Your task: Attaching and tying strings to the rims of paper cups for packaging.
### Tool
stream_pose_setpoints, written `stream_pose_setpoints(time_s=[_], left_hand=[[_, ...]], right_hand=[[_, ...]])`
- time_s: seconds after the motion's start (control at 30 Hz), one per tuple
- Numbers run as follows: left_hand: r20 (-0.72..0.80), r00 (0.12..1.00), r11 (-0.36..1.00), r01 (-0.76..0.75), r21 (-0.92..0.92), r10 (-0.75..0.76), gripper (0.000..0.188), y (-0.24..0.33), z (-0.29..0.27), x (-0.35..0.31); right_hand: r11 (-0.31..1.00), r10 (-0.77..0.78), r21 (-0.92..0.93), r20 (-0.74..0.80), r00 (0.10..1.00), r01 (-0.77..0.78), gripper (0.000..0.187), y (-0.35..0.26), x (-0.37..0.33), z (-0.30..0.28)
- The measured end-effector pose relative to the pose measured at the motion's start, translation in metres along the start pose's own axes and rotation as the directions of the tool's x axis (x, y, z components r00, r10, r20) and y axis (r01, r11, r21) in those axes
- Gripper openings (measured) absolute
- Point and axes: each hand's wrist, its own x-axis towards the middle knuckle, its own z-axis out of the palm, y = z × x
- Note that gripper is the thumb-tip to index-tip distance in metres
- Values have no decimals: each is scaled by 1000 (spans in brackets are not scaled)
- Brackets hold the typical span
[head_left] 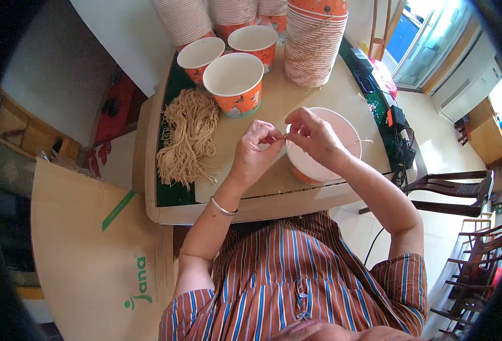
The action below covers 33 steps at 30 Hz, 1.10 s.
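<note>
While cord (367, 141) is pinched by the tub's (317, 169) left rim, tight tips & even tension likely matter most.
L to R: string bundle (188, 136) at table's (350, 85) left; left hand (256, 146), thumb & finger closed, apparently on cord; right hand (318, 136) ditto, tips almost touching left's; tub below right hand, near side; cord end past its right rim. Best: short pinches, pull evenly, don't tip tub.

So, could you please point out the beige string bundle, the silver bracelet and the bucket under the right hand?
String bundle (189, 132), head view: middle of the strands.
Silver bracelet (222, 209), head view: curve of the band.
Bucket (306, 165), head view: bare inner wall.
</note>
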Motion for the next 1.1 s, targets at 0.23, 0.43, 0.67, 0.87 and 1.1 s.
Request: stream_pose_setpoints(time_s=[0.23, 0.43, 0.67, 0.87, 1.1], left_hand=[[-9, 1000, 1000, 14, -13, -14, 12, -1, 2, -1], [-31, 999, 999, -22, -26, 22, 14, -2, 3, -3], [-29, 1000, 1000, 3, -17, -3, 12, 3, 2, -4], [-29, 999, 999, -33, 37, 34, 10, 8, 1, -4], [-47, 997, 997, -62, 50, 64, 8, 8, 2, -6]], right_hand=[[993, 12, -120, 40, 999, -8, 14, 2, -2, -2], [980, -101, -167, 32, 994, 105, 11, 1, -6, 1], [967, -116, -223, 38, 992, 122, 13, -11, -15, -1], [961, -133, -239, 28, 991, 136, 11, -7, -17, -1], [981, -108, -161, 33, 994, 112, 10, -6, -16, -1]])
